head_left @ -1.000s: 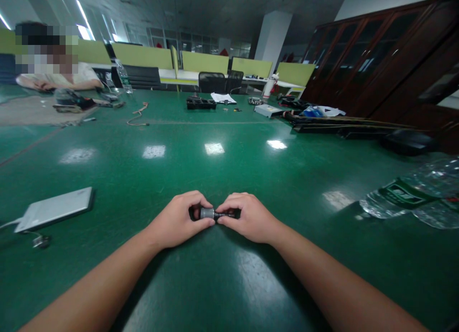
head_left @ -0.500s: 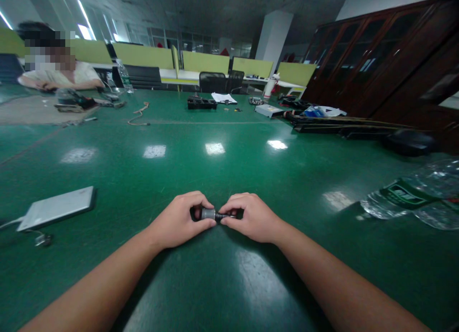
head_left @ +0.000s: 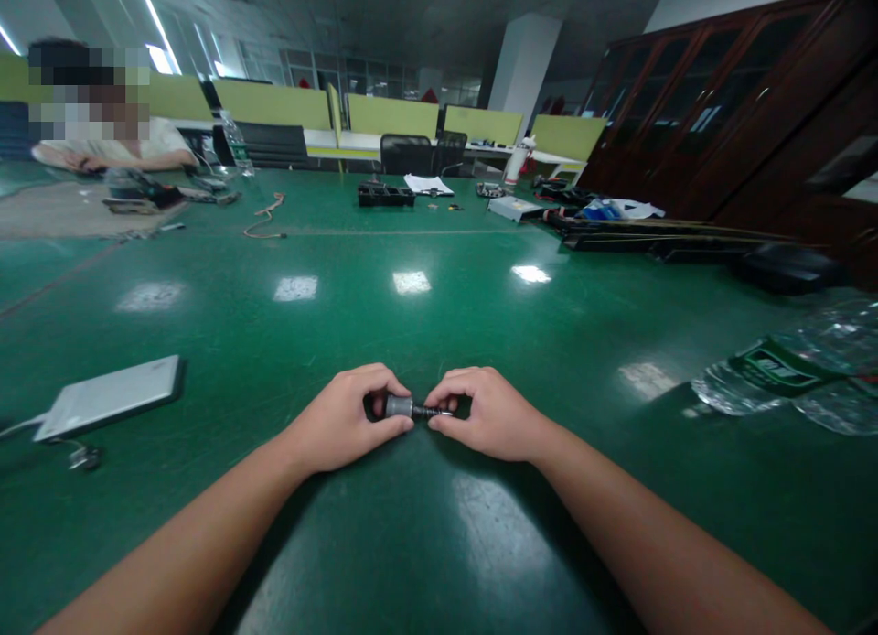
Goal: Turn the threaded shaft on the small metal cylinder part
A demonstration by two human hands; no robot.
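Observation:
In the head view, my left hand [head_left: 353, 420] is closed around a small grey metal cylinder [head_left: 399, 406], with thumb below and fingers above. A thin, dark ribbed shaft [head_left: 422, 412] extends from the cylinder's right end toward my right hand [head_left: 484, 414]. That hand is closed in a pinch on the outer part of the shaft, where a shiny tip shows between thumb and fingers. The part lies level, just over or on the green tabletop [head_left: 412, 333]. I cannot make out its exact kind, and my left fingers hide its left end.
At left lies a white slab-like device [head_left: 110, 397] with a cable. Clear plastic bottles [head_left: 775, 370] lie at right. Farther back are a black tray [head_left: 385, 196], papers [head_left: 429, 185] and dark long parts [head_left: 631, 237]. Another person [head_left: 113, 141] sits at far left.
My right hand has shifted slightly right along the shaft, and more of its ribbed length shows. My left hand and the cylinder stay in place.

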